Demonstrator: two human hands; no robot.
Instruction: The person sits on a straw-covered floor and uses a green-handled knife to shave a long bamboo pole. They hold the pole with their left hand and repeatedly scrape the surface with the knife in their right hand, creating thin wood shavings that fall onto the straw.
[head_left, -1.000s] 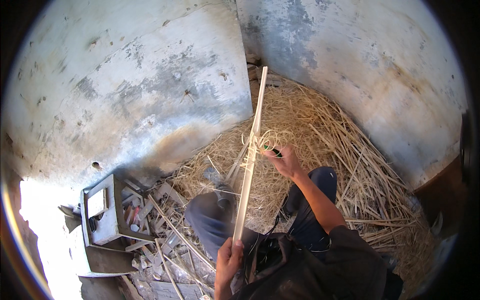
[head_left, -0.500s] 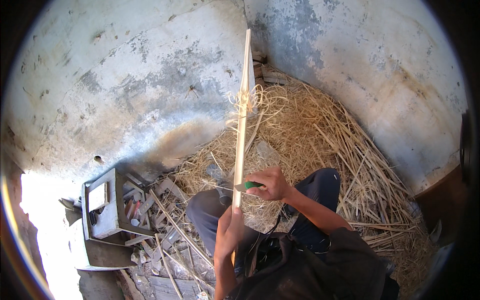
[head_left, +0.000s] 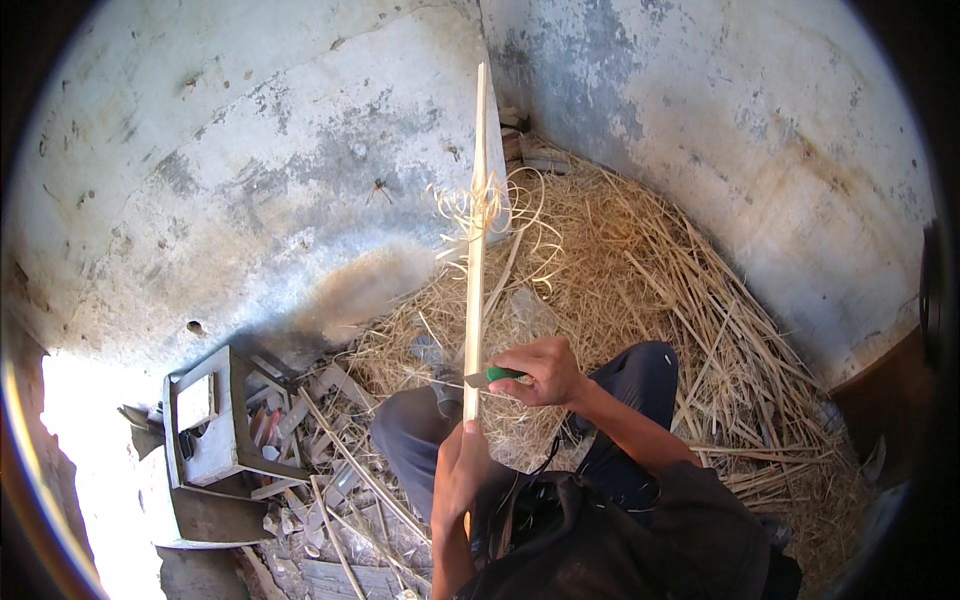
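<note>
A long pale strip of split wood or bamboo [head_left: 474, 300] points away from me, its far part bearing a tuft of thin curled shavings [head_left: 485, 208]. My left hand [head_left: 461, 468] is closed round its near end, thumb lying along the top. In my right hand [head_left: 545, 372] is a knife [head_left: 497, 375] with a green handle, gripped with closed fingers. Its short blade lies across the strip, just beyond my left thumb. Part of the knife's handle is hidden by my fingers.
Straw-like shavings and thin sticks [head_left: 700, 310] pile up ahead and to the right. A worn wooden stool-like frame [head_left: 235, 420] with odds and ends inside lies at left, among wood scraps [head_left: 340, 385]. Stained walls [head_left: 330, 150] meet in a corner ahead. My bent knees flank the strip.
The strip's far end has swung slightly left, and the curls have shifted with it. The knife blade has moved a little left across the strip; both hands keep their grip.
</note>
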